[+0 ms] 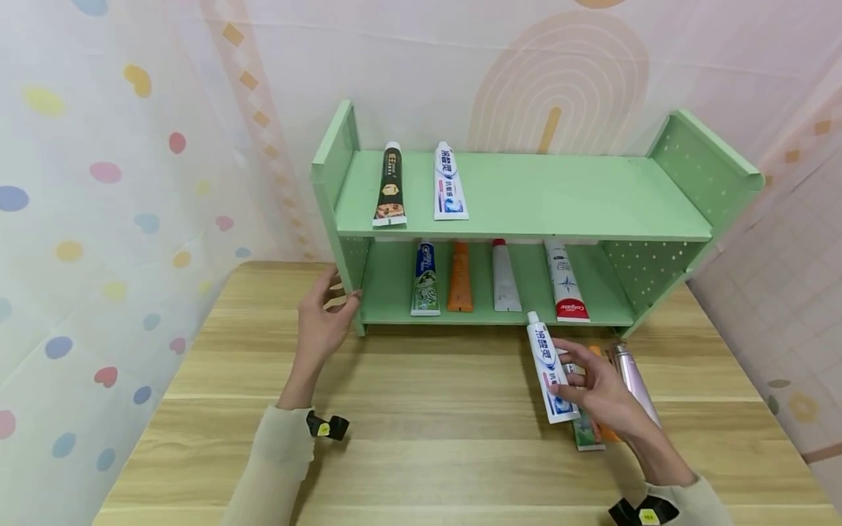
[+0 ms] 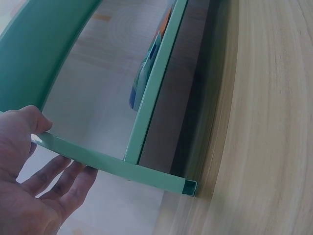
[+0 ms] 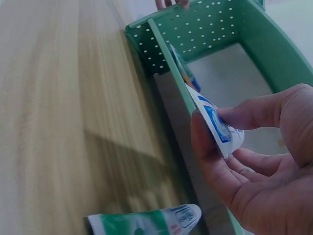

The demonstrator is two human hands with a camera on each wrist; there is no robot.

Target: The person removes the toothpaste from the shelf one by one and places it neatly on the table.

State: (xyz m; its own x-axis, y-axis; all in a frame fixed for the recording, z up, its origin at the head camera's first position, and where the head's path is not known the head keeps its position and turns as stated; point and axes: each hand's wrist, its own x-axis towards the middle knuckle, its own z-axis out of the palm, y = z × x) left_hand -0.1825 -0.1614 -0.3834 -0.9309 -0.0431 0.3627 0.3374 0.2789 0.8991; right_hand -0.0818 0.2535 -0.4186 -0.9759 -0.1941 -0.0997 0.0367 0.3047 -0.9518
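Note:
In the head view my right hand (image 1: 601,391) pinches a white and blue toothpaste tube (image 1: 551,369) between thumb and fingers. The tube is raised in front of the lower shelf, cap end toward the shelf. The right wrist view shows the thumb on the tube's printed face (image 3: 217,125) near its flat end. My left hand (image 1: 324,318) grips the left side panel of a green two-tier shelf (image 1: 559,193). The left wrist view shows its thumb on one side of the panel edge (image 2: 88,154) and the fingers on the other.
A black tube (image 1: 391,186) and a white-blue tube (image 1: 449,183) lie on the top tier. Below lie a blue-green tube (image 1: 425,281), an orange tube (image 1: 460,281), a grey tube (image 1: 504,281) and a red-white tube (image 1: 567,285). By my right hand lie a green tube (image 1: 588,432) and a pinkish tube (image 1: 634,380).

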